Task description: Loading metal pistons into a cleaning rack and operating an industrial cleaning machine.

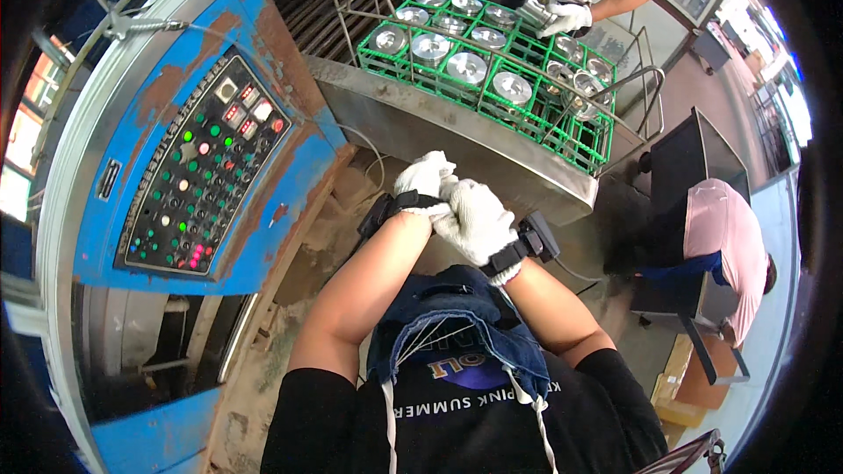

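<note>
My left hand [423, 177], in a white knitted glove, is held in front of my body with its fingers curled. I can make out nothing in it. Against its wrist and cuff presses my right hand [479, 221], also gloved in white, its fingers closed on the left glove [434, 207] near the cuff. A black strap with a small dark device [376, 215] is round my left wrist. Another strapped device [537, 237] sits on my right wrist. Both hands are on the near side of a metal conveyor edge [439, 136], apart from it.
Beyond the ledge stands a green wire rack [492, 110] of round silvery metal parts [467, 68]. A co-worker's gloved hand [566, 19] holds one part there. At left is a blue control panel [211, 167] with buttons. Another person [724, 246] bends over a dark cart [702, 154] at right.
</note>
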Tool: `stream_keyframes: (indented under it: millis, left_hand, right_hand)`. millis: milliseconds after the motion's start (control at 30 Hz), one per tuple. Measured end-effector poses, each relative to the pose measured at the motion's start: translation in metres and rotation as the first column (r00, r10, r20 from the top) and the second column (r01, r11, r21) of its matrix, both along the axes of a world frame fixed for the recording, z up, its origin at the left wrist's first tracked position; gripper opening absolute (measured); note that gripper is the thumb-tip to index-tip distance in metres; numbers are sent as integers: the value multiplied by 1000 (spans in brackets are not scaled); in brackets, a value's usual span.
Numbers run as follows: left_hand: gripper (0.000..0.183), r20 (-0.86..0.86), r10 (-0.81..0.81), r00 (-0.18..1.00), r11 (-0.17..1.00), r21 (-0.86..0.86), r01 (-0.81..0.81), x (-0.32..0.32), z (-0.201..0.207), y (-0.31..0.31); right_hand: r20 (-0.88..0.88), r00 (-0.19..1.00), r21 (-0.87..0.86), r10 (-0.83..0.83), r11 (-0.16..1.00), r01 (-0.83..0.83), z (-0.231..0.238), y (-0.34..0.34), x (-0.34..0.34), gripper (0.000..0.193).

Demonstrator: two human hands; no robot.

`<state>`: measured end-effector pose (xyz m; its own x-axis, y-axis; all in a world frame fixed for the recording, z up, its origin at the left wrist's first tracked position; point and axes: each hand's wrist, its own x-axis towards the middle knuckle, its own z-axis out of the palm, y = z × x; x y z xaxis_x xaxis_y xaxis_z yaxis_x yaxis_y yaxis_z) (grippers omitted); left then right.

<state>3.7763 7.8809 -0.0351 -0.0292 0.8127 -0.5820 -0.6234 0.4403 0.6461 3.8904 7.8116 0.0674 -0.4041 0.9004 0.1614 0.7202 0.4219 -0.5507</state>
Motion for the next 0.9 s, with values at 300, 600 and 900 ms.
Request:
stream_keyframes:
  millis: [300, 600, 900]
  left_hand:
    - [27, -877, 76, 475, 826, 322, 462, -11, -49, 41]
    - [21, -468, -110, 877, 961, 174, 213, -33, 1, 62]
    - [6, 97, -197, 976, 951, 260, 166, -29, 66, 84]
  right_hand:
    - [-89, 991, 131, -96, 986, 108, -24, 63, -11, 26]
    - [-570, 804, -442, -168, 888, -128, -36, 54, -15, 22]
    - [-825, 529, -500, -197, 691, -523, 7, 55, 37, 73]
